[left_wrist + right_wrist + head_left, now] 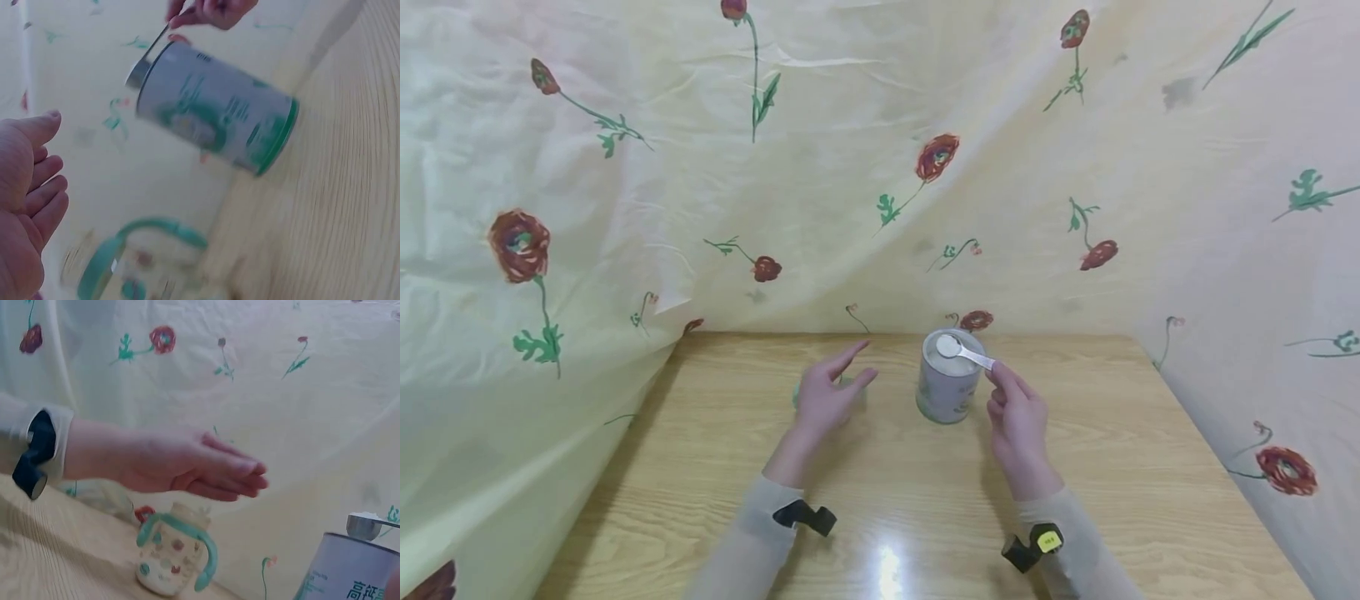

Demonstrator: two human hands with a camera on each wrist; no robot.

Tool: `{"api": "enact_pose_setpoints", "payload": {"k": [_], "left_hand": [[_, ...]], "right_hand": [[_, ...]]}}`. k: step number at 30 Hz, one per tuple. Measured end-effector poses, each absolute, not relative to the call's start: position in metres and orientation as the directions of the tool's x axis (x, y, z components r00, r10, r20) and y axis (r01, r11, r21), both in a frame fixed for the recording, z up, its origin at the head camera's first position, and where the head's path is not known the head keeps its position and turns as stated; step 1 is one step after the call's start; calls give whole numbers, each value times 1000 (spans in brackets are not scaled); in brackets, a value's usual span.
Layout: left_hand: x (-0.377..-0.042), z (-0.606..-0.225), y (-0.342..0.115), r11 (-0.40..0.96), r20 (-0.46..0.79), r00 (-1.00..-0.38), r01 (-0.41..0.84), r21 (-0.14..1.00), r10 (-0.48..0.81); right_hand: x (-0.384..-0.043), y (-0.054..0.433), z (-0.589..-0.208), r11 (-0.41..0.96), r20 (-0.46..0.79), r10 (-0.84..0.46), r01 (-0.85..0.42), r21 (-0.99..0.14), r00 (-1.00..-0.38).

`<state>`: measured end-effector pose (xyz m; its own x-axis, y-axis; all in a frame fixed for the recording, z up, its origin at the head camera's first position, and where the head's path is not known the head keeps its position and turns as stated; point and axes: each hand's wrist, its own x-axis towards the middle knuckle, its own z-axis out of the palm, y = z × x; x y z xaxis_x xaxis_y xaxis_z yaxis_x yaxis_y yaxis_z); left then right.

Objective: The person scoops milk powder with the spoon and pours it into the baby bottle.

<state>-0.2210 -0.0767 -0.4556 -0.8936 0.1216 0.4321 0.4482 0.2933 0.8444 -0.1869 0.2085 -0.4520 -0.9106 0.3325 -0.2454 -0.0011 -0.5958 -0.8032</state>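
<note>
My right hand pinches the handle of a metal measuring spoon heaped with white powder. The spoon's bowl is over the rim of an upright white-and-green milk powder can, whose top is uncovered. My left hand, fingers extended and holding nothing, is to the left of the can. In the right wrist view, a clear cup with green handles stands below the left hand. The left hand mostly hides this cup in the head view.
Everything stands on a light wooden table. A pale cloth printed with red flowers hangs close behind the can and cup, and along both sides of the table.
</note>
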Motion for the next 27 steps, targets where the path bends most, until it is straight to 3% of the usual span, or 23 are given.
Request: {"api": "enact_pose_setpoints", "payload": {"k": [9, 14, 27], "left_hand": [[-216, -476, -144, 277, 408, -913, 400, 874, 31], [-224, -491, -173, 227, 316, -949, 307, 924, -4], [-231, -504, -197, 290, 183, -979, 200, 936, 86]], "right_hand": [[-181, 202, -440, -690, -232, 243, 0, -723, -942], [-179, 194, -437, -696, -223, 226, 3, -718, -948], [-170, 172, -438, -668, -218, 196, 33, -744, -956]]}}
